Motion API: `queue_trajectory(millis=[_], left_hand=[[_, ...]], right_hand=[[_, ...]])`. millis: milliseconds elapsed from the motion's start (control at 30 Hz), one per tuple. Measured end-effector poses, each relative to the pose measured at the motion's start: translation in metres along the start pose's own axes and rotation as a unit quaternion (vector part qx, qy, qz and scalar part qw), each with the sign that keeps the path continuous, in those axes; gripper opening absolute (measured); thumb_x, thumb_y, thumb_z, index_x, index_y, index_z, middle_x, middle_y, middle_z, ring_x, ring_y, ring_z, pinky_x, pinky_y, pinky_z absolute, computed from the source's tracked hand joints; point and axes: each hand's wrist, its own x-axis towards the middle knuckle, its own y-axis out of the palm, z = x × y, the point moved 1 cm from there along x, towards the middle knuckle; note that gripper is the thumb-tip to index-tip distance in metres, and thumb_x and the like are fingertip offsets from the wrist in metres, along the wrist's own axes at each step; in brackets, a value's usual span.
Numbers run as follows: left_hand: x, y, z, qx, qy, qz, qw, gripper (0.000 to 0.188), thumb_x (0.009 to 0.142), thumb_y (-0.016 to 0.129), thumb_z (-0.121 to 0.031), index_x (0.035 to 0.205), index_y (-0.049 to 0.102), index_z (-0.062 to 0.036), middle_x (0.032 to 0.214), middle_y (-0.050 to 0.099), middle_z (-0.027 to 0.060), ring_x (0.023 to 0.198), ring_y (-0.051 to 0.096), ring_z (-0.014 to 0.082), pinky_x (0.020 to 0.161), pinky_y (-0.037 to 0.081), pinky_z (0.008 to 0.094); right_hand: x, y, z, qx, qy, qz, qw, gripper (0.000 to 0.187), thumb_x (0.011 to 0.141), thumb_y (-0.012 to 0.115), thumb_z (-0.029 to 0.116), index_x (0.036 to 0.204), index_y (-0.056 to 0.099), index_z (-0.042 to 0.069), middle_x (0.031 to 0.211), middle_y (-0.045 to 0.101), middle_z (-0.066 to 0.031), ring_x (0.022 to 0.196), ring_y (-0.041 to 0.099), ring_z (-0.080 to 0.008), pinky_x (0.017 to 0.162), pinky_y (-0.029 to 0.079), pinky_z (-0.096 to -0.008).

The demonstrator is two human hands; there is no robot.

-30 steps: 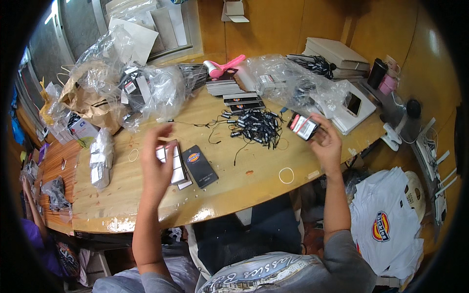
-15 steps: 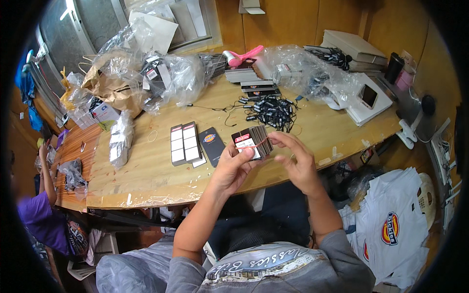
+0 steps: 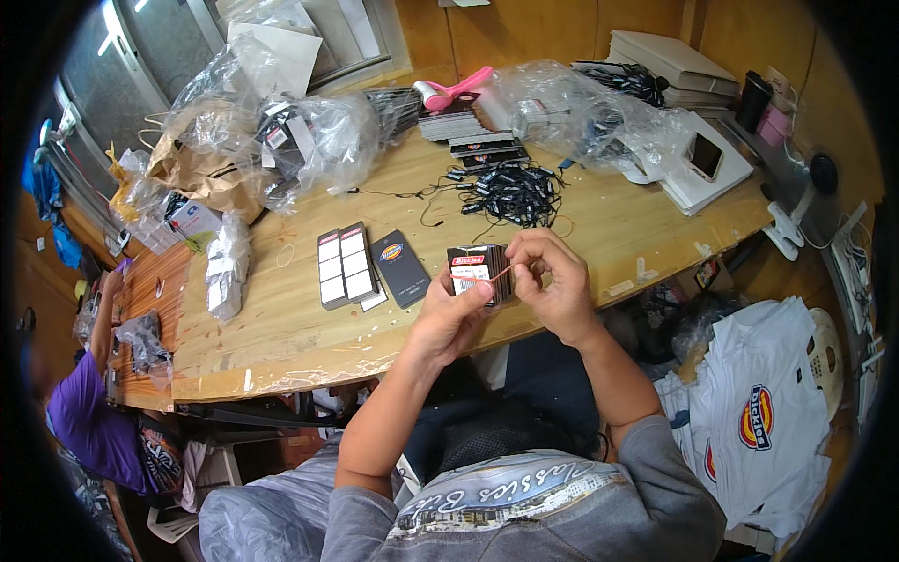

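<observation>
My left hand point(image 3: 453, 318) grips a thick stack of hang tags point(image 3: 476, 266), its thumb lying across the front tag. A red rubber band point(image 3: 500, 273) runs over the front of the stack. My right hand point(image 3: 552, 286) pinches the band at the stack's right side and draws it outward. On the table to the left lie two piles of white-stickered tags point(image 3: 344, 266) side by side, and a single dark tag point(image 3: 401, 269) is next to them. Beyond the stack sits a heap of black tag strings point(image 3: 510, 194).
Clear plastic bags point(image 3: 328, 140) and brown paper point(image 3: 201, 169) crowd the table's far left. A pink tape dispenser point(image 3: 454, 89) rests by more tag piles point(image 3: 482, 140). A phone point(image 3: 704, 156) lies on white boxes at right. White shirts point(image 3: 758, 412) hang low right; a person in purple point(image 3: 103, 412) is at left.
My right hand's fingers have closed in on the rubber band and curled, now stretching it off the stack's right side. The view has shifted slightly; my left hand keeps its hold.
</observation>
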Motion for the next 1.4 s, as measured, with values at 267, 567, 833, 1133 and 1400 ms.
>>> queue_trajectory(millis=[267, 567, 833, 1133, 1400], left_hand=[[0.001, -0.008, -0.004, 0.023, -0.026, -0.035, 0.999, 0.039, 0.066, 0.067, -0.007, 0.099, 0.047, -0.0014, 0.087, 0.054, 0.0033, 0.076, 0.052, 0.0098, 0.068, 0.043, 0.0231], [0.003, -0.006, -0.004, 0.045, -0.038, -0.020, 0.998, 0.062, 0.064, 0.068, -0.007, 0.115, 0.036, 0.0059, 0.099, 0.051, 0.0092, 0.086, 0.051, 0.0145, 0.079, 0.041, 0.0247], [0.007, -0.002, 0.001, 0.056, -0.061, -0.009, 0.996, 0.058, 0.065, 0.068, -0.012, 0.112, 0.038, 0.0046, 0.095, 0.052, 0.0069, 0.086, 0.049, 0.0130, 0.072, 0.039, 0.0223], [0.018, -0.003, -0.015, -0.066, -0.017, -0.075, 0.995, 0.042, 0.070, 0.062, -0.005, 0.105, 0.039, -0.0009, 0.094, 0.052, 0.0089, 0.087, 0.052, 0.0188, 0.078, 0.043, 0.0331], [0.027, 0.009, 0.004, -0.209, 0.011, -0.060, 0.976, 0.025, 0.077, 0.055, -0.014, 0.098, 0.048, -0.0035, 0.097, 0.053, 0.0084, 0.093, 0.048, 0.0184, 0.082, 0.039, 0.0323]], right_hand=[[-0.002, -0.007, -0.010, 0.227, 0.130, 0.079, 0.962, 0.005, 0.078, 0.049, 0.004, 0.081, 0.046, 0.000, 0.071, 0.048, -0.0032, 0.050, 0.040, -0.0047, 0.046, 0.035, -0.0167], [0.020, -0.036, -0.002, 0.035, 0.141, 0.134, 0.980, 0.007, 0.071, 0.059, 0.005, 0.073, 0.056, -0.001, 0.065, 0.053, -0.0001, 0.059, 0.046, -0.0051, 0.054, 0.037, -0.0192], [0.029, -0.022, -0.020, 0.130, 0.111, 0.012, 0.985, 0.005, 0.075, 0.056, 0.003, 0.075, 0.052, 0.001, 0.070, 0.051, 0.0012, 0.066, 0.046, -0.0040, 0.060, 0.037, -0.0172], [0.038, -0.008, -0.026, -0.037, -0.053, -0.096, 0.993, 0.009, 0.069, 0.058, 0.000, 0.077, 0.054, -0.001, 0.074, 0.052, -0.0051, 0.067, 0.053, -0.0139, 0.061, 0.043, -0.0250], [0.002, 0.013, -0.001, -0.165, -0.109, -0.176, 0.964, 0.023, 0.062, 0.063, -0.003, 0.085, 0.057, -0.001, 0.085, 0.055, -0.0101, 0.076, 0.055, -0.0220, 0.063, 0.045, -0.0279]])
